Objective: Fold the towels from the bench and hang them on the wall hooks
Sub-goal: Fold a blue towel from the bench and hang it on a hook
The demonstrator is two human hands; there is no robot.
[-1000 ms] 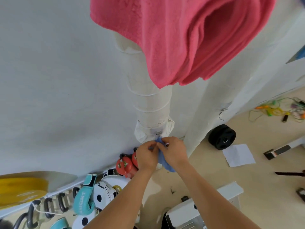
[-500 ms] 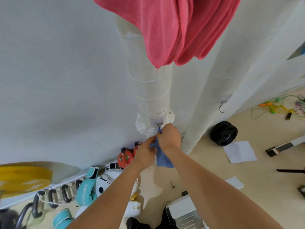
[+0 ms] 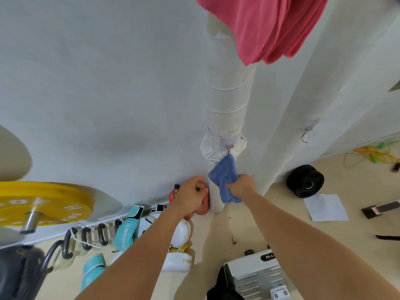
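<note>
A small blue towel [image 3: 225,176] hangs by its top corner from a metal hook [image 3: 229,147] on the white wrapped pipe [image 3: 227,100]. My right hand [image 3: 241,185] grips the towel's lower part. To the left of the pipe my left hand [image 3: 192,194] is off the towel, fingers curled, holding nothing that I can see. A folded pink towel [image 3: 268,27] hangs high on the wall above. A second hook [image 3: 306,135] on the right column is bare.
Boxing gloves [image 3: 127,228], kettlebell handles [image 3: 86,234] and red kettlebells lie along the wall base. A yellow weight plate [image 3: 43,202] juts in at the left. A black plate [image 3: 305,180], paper [image 3: 326,207] and ropes lie on the floor right.
The blue towel now hangs from the pipe hook. My left hand has let go and dropped left; my right hand slid down to the towel's lower part.
</note>
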